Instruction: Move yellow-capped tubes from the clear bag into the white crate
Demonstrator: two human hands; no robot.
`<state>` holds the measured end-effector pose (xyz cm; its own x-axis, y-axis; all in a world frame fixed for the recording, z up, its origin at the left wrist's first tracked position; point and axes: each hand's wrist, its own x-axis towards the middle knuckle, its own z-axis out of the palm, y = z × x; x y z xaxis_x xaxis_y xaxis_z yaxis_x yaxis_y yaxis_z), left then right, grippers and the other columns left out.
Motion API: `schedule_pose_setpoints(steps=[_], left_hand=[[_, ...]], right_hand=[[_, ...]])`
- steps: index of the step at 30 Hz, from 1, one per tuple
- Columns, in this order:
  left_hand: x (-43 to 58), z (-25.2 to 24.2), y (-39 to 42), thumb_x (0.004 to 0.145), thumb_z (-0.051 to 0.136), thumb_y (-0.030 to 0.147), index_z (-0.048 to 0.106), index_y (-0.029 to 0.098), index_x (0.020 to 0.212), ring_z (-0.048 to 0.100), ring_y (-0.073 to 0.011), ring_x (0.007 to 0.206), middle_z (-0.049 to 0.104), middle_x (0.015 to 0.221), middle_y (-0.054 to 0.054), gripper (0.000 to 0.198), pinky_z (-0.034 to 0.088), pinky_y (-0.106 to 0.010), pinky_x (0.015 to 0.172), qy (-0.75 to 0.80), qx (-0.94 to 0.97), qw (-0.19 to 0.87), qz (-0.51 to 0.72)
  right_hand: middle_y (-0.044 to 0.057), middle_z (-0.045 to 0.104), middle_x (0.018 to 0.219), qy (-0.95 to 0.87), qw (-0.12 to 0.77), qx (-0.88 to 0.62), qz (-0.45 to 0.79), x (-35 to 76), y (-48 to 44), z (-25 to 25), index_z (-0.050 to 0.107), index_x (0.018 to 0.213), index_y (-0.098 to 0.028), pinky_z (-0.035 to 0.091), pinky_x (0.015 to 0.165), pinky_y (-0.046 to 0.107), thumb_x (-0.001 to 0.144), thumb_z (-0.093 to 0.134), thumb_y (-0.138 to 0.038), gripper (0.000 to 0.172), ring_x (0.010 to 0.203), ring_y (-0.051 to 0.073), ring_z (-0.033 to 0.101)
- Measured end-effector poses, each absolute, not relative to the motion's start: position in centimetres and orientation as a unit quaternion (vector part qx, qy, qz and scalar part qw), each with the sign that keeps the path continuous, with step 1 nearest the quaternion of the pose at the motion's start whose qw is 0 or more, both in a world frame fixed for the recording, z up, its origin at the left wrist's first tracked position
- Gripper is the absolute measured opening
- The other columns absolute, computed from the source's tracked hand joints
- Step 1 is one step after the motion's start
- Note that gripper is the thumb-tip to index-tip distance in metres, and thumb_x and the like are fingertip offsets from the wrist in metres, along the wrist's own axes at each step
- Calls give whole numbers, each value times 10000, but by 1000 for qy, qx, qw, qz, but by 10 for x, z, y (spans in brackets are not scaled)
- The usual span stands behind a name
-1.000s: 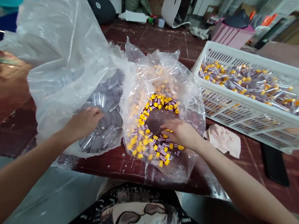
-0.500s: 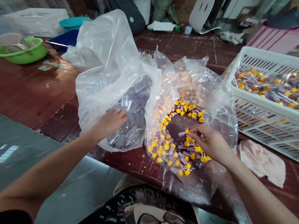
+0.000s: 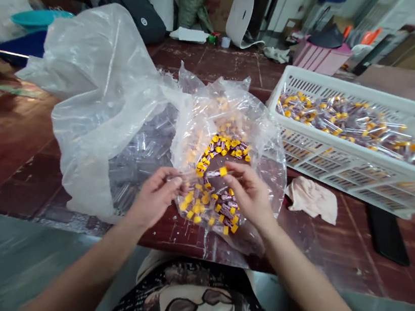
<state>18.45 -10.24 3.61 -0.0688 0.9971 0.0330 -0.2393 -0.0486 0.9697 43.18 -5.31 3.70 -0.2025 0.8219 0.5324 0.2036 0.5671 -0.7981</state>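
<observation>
My left hand (image 3: 159, 192) pinches a clear plastic tube (image 3: 186, 177) in front of the two bags. Between finger and thumb of my right hand (image 3: 246, 191) is a small yellow-capped piece (image 3: 222, 171), lined up with the tube's end. Many yellow-capped purple pieces (image 3: 228, 209) lie in an open clear bag (image 3: 271, 133) under my right hand. To the left stands a large whitish bag (image 3: 87, 109) holding many clear tubes (image 3: 135, 151).
A white slatted basket (image 3: 346, 148) with capped tubes stands at the right. Near it lie a pale cloth (image 3: 314, 199) and a black phone-like slab (image 3: 388, 234). A teal basin (image 3: 40, 18) is at the far left.
The left hand has come out of the tube bag with a clear tube. My right hand has lifted its capped piece towards that tube. The view has turned to the right.
</observation>
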Motion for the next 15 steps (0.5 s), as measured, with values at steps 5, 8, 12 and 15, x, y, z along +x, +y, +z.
schedule_pose_setpoints(steps=[5,8,12,15], left_hand=[[240,26,-107,882,745,411,586,194,1093,605,-112,657,626,726,25,342,504,-245,630,374,417,593,579],[243,23,-105,932,680,465,606,196,1148,533,-102,581,576,687,39,353,443,-237,554,413,481,529,565],[248,19,-106,974,610,428,604,200,1144,667,-189,919,680,1018,-62,284,540,-334,827,476,582,339,565],[253,22,-107,1012,535,370,556,202,1207,643,-227,1116,655,1171,-103,258,517,-389,975,480,650,240,538]], right_hand=[[51,728,1181,-772,498,-302,254,415,-65,37,696,1246,-296,550,987,428,1007,586,-258,266,1126,200,672],[47,699,1295,-778,501,-296,236,419,-75,34,654,1343,-333,532,1041,454,1019,554,-201,363,1204,199,650],[50,671,1347,-760,512,-296,270,417,-83,24,622,1390,-341,533,1063,449,1028,540,-197,399,1239,200,634],[61,677,1306,-777,479,-293,285,417,-78,23,625,1368,-319,556,1020,444,1011,590,-249,366,1188,213,650]])
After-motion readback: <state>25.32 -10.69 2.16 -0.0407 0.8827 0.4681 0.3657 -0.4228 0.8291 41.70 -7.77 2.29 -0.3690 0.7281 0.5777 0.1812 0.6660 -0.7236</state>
